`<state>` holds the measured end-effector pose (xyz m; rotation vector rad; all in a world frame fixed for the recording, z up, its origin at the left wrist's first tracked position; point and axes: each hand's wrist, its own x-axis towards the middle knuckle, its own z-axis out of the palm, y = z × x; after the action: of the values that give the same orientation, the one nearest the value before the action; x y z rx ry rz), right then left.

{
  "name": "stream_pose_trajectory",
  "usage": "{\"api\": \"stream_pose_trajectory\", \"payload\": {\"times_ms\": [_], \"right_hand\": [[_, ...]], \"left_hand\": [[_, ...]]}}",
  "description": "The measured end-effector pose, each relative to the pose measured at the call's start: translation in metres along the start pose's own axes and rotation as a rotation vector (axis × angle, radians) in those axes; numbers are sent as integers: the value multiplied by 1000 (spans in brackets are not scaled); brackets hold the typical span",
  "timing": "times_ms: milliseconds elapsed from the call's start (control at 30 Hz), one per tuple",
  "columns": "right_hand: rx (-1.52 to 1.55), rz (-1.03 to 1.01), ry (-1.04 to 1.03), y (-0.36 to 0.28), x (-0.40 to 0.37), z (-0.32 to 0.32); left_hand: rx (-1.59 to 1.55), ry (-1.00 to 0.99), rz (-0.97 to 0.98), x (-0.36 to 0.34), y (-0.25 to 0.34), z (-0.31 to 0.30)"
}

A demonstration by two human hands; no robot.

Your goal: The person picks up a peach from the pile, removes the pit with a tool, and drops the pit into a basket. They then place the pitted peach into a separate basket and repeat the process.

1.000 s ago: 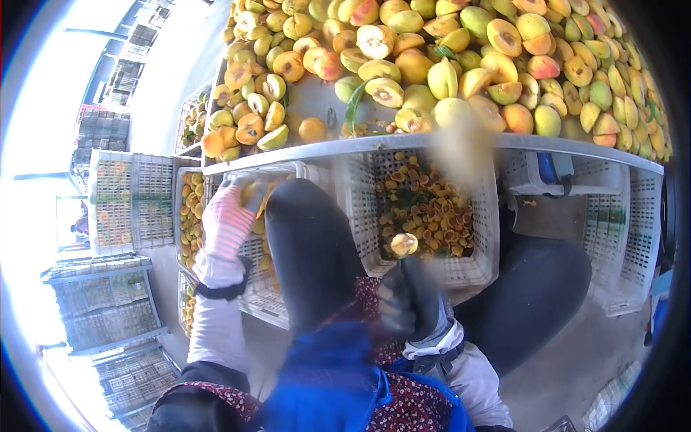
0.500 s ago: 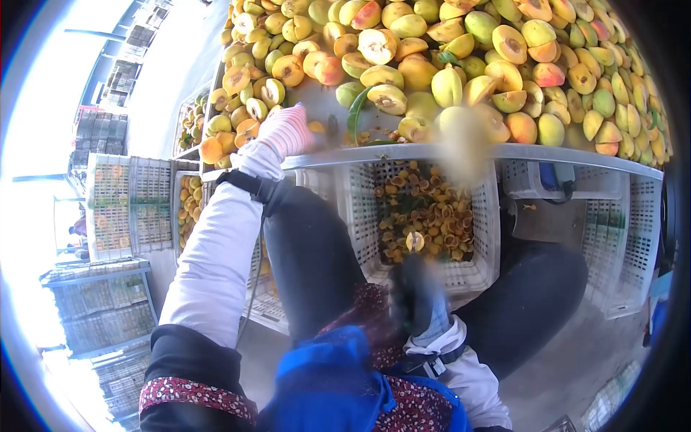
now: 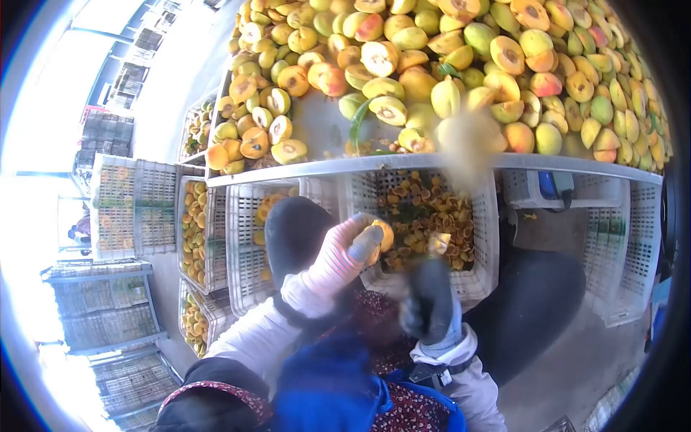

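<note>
By the perforated crate (image 3: 486, 234), left fingers (image 3: 366, 243) pinch a stone-fruit half (image 3: 386, 233), which a loose pinch could drop inside; right fingers (image 3: 414, 315) curl round a blurred tool (image 3: 438, 244).

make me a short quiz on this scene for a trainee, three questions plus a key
1. Pick one: which is covered in pink stripes, the left hand or the right hand?
2. True or false: some of the fruit on the metal table lies cut in half.
3. Say in your own words: what lies in the perforated crate between the knees?

Key:
1. The left hand.
2. True.
3. A heap of small, brownish-yellow fruit pieces.
</note>
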<state>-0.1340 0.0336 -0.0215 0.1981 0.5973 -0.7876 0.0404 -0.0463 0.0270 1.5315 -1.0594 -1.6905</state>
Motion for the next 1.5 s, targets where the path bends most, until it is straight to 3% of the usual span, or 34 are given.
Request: {"api": "stream_pose_trajectory", "payload": {"times_ms": [67, 100, 167, 200, 300, 333, 400, 433, 533, 600, 667, 700, 733, 767, 800, 833, 900, 967, 1033, 1067, 1100, 1133, 1233, 1300, 1367, 1500], "right_hand": [[-96, -140, 147, -8, -12, 18], [-90, -155, 207, -10, -14, 20], [-103, -121, 209, -9, -8, 14], [-108, -104, 212, -7, -4, 9], [-430, -272, 236, 2, 6, -3], [-475, -272, 231, 0, 6, -5], [-442, -279, 226, 0, 9, -8], [-423, -280, 223, 1, 11, -9], [-433, -247, 320, -2, 12, -1], [-270, -332, 89, 28, 32, -58], [-236, -295, 79, 29, 31, -55], [-280, -222, 186, 8, 17, -11], [-326, -153, 295, -4, 11, 15], [-525, -234, 283, -5, 13, 17], [-723, -315, 271, -5, 13, 18], [-740, -389, 243, -6, 12, 18], [-771, -538, 185, -7, 11, 20], [-1036, -855, 177, -3, 12, 23], [-1308, -1181, 246, 1, 15, 28], [-1450, -1342, 290, 2, 16, 30], [-1560, -1400, 282, 4, 14, 29], [-1665, -1464, 277, 6, 11, 27], [-1777, -1470, 259, 5, 3, 27], [-1454, -1104, 359, 12, -1, 29], [-1500, -1132, 409, 14, -3, 26], [-1638, -971, 350, 11, -11, 14]], "left_hand": [[32, 11, 7, 0, -6, -3], [379, -11, 51, 1, -4, -6], [905, -214, 364, 7, -4, -10], [1105, -308, 326, 12, 3, -15], [1479, -58, 503, 39, 58, -48], [1284, 153, 183, 50, 79, -68], [1235, 319, 412, 85, 96, -130], [1462, 408, 318, 92, 114, -140], [1578, 132, -443, 119, 122, -164], [1521, 88, -81, 122, 100, -174], [1470, 6, 259, 138, 62, -205], [1467, -59, 426, 152, 44, -224], [1411, -27, 449, 150, 49, -202], [1354, 3, 476, 149, 60, -175], [1309, 143, 281, 133, 84, -132], [959, 193, 319, 128, 82, -115], [813, 247, 318, 90, 95, -66], [661, 147, 425, 67, 70, -42], [251, -49, 376, 42, 44, -10], [221, -56, 365, 33, 32, 1], [190, -59, 354, 23, 21, 10], [-54, -75, 207, 10, 16, 22], [-253, 60, 114, -5, -2, 40], [-215, 79, 191, -5, -10, 43], [-183, 71, 202, -7, -13, 43], [-34, -13, 84, -9, 0, 40]]}}
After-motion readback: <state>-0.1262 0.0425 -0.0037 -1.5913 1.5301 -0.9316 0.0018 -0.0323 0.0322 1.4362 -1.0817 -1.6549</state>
